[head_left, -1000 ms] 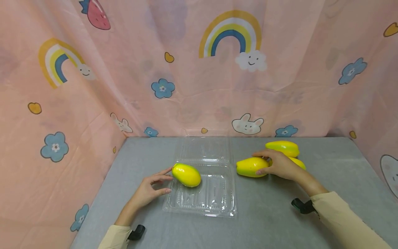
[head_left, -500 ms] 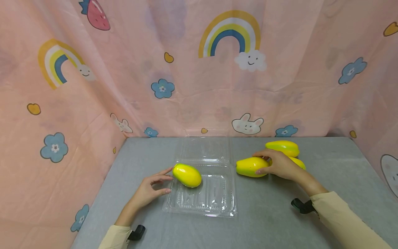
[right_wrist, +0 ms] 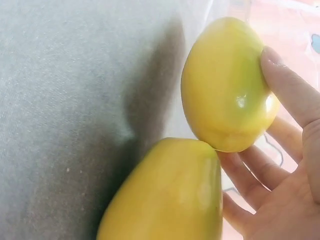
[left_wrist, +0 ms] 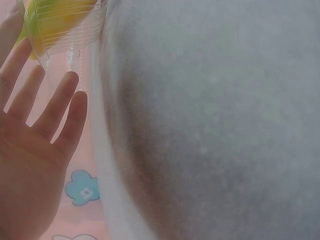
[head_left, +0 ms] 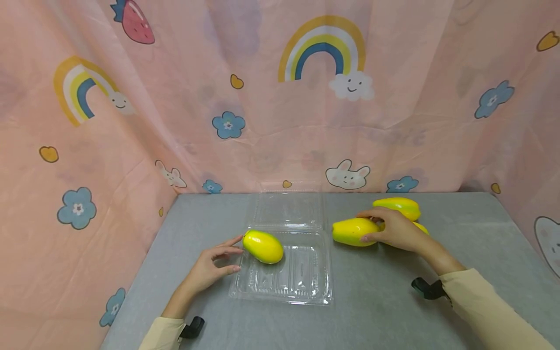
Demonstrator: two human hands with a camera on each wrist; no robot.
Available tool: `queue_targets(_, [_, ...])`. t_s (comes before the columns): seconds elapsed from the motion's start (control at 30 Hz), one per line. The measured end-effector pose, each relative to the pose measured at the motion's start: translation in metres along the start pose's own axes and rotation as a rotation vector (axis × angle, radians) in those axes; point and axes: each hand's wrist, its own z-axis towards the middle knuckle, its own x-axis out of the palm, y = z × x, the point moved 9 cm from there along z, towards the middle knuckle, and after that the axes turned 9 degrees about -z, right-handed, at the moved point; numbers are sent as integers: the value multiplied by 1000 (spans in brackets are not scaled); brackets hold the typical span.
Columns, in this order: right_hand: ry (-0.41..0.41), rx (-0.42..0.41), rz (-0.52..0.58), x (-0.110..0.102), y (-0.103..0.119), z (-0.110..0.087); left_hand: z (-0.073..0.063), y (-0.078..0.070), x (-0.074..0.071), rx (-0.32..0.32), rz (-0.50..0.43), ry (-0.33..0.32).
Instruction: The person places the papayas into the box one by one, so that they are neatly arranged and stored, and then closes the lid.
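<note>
One right hand [head_left: 399, 231]: we are clamping its fingers round the front fruit [head_left: 351, 232], which is sitting slightly higher than a moment ago.
Left hand [head_left: 205, 269]: we are keeping its fingers spread beside the clear container [head_left: 282, 294].
Boxed fruit [head_left: 263, 247]: lying unmoved at the container's left.
Far fruit [head_left: 399, 207]: resting on the surface [head_left: 372, 306].
Lift: apparently just starting, the front fruit staying right of the container.

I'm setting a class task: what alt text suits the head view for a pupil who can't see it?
A right hand grips a yellow fruit near two more yellow fruits, while the left hand is beside a fourth fruit in an open clear container. The table is gray; a pink patterned curtain hangs behind.
</note>
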Motion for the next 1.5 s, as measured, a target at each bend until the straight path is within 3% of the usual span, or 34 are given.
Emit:
queue_targets(0.77, [-23, 6, 67, -13, 19, 6, -1, 1, 1, -3, 7, 4])
queue_targets(1.17, [-25, -35, 155, -13, 47, 13, 0, -1, 1, 2, 4, 5])
queue_targets(1.5, [-37, -76, 160, -2, 70, 26, 0, 0, 1, 6, 4, 7])
